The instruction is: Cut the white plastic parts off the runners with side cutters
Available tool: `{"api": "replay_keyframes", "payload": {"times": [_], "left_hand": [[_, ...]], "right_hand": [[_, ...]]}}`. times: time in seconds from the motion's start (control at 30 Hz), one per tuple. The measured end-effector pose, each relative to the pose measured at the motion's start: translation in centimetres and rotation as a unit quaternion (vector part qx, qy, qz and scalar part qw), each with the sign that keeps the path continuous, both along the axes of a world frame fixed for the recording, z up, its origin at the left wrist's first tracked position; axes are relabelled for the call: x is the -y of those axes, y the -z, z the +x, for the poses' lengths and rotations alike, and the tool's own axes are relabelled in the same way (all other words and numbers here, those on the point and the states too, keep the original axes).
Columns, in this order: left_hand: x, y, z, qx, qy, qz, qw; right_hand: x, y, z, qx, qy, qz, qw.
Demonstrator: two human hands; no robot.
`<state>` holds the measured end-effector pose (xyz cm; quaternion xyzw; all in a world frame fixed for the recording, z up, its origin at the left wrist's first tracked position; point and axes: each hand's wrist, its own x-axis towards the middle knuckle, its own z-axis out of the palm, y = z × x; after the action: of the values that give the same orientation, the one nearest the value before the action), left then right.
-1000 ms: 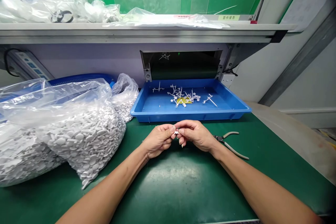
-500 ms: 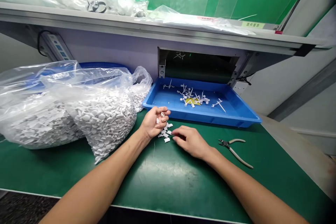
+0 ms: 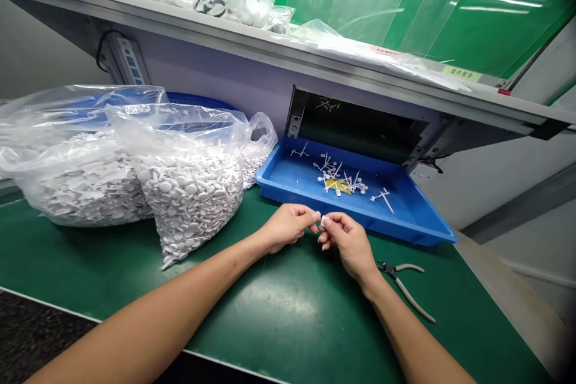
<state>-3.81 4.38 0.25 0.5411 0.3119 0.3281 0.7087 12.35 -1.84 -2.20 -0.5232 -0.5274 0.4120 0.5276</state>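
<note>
My left hand (image 3: 291,227) is closed, with thumb and forefinger pinched together close to the fingertips of my right hand. The small white plastic parts seen in its palm half a second ago are hidden by its curled fingers. Between the thumb and fingers of my right hand (image 3: 345,241) a small white plastic part (image 3: 324,221) is gripped, with a flat face showing. Both hands are just above the green tabletop (image 3: 279,306), in front of the blue tray (image 3: 418,225). No loose pile of parts shows around them.
White runners with small parts (image 3: 335,174) lie in the tray, over a yellow label. Grey-handled nippers (image 3: 400,285) lie open to the right. Clear bags full of white parts (image 3: 193,204) stand at left. A shelf (image 3: 252,42) overhangs a dark wall opening (image 3: 355,126).
My left hand has turned from palm up to a closed pinch. My right hand has come to it with a white part. The view has shifted and tilted; the pile on the table no longer shows.
</note>
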Motion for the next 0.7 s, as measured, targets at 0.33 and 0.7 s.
{"api": "replay_keyframes", "payload": {"times": [0.33, 0.7], "left_hand": [[0.9, 1.2, 1.2, -0.091, -0.095, 0.195, 0.972], [1.6, 1.6, 2.1, -0.114, -0.088, 0.227, 0.963]], "right_hand": [[0.2, -0.4, 0.0, -0.002, 0.045, 0.035, 0.998], [0.1, -1.2, 0.4, 0.036, 0.042, 0.017, 0.998]]}}
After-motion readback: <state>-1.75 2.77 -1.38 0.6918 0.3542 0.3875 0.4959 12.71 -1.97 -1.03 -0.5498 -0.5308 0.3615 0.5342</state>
